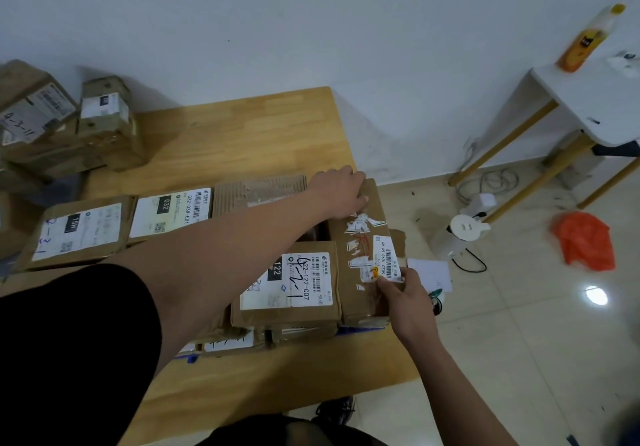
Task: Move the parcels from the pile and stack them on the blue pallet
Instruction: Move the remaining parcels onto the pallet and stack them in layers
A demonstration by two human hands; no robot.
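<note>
A long brown parcel with torn white tape and a barcode label lies on the right side of the stack. My left hand grips its far end, and my right hand pinches its near right corner. Beside it lies a parcel with a white label marked 122. Under the stack only a thin strip of the blue pallet shows at the near edge. The pile of brown parcels sits at the far left of the wooden table.
Flat parcels with white labels lie in a row left of the stack. On the tiled floor to the right are a white kettle, cables, and an orange bag. A white side table carries an orange bottle.
</note>
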